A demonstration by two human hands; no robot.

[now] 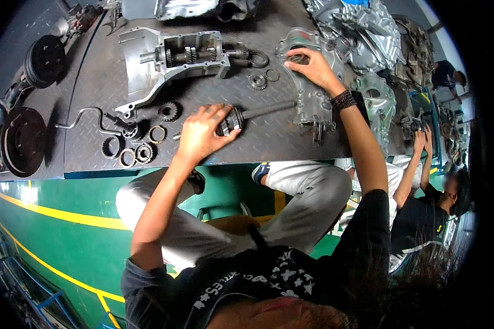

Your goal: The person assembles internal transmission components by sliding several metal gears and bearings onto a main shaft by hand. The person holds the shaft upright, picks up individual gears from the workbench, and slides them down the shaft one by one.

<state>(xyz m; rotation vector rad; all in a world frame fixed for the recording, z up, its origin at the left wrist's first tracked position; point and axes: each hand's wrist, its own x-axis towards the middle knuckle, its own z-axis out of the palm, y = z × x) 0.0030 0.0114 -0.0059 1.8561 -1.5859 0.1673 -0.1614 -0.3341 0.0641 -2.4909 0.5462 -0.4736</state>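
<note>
You're apparently steadying the geared shaft (263, 110) with a clasped left hand (203, 131), right hand (318, 70) over the casing (313, 104) by its right end, hold unclear; the next move likely needs firm support.

So my left hand (206, 131) is on a grey steel shaft (268, 108) with toothed gears (234, 120), right hand (317, 68) over a silvery cast-metal housing (313, 105).

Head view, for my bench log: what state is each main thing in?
Geared shaft: horizontal, held
Left hand: closed around that shaft
Right hand: curled, grip unclear
Silver casing: lying beneath right hand
Gearbox housing: open, shafts inside
Loose gear: lying flat
Bent rod: lying, unheld
</note>
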